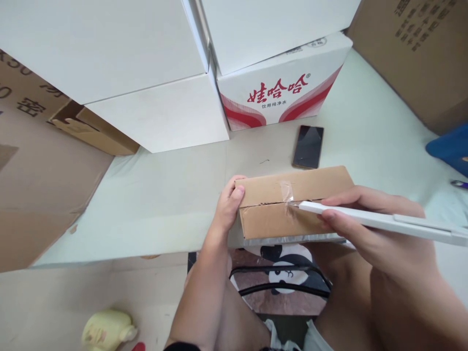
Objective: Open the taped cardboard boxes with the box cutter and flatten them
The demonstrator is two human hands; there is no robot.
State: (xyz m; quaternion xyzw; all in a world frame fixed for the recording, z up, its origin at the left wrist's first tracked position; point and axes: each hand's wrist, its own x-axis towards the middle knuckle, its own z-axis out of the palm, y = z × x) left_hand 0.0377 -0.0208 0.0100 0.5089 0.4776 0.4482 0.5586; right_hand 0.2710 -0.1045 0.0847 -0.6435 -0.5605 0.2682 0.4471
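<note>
A small brown cardboard box [270,222] rests at the near edge of the table, its flap seam facing me. Clear tape [287,190] crosses the seam near the middle. My left hand [229,202] grips the box's left end, thumb on the near side and fingers behind. In my right hand [380,229] is a white utility knife [351,214], pinched between thumb and fingers. The knife's tip touches or nearly touches the tape at the seam; the exact contact is too small to tell.
Beyond the box, a dark phone [308,147] lies on the pale table cover [164,204]. White cartons [157,117] and a red-and-white carton [278,97] stand at the back. Large brown cartons [44,175] flank both sides. A blue object [449,148] sits far right; a yellow bottle [107,330] is on the floor.
</note>
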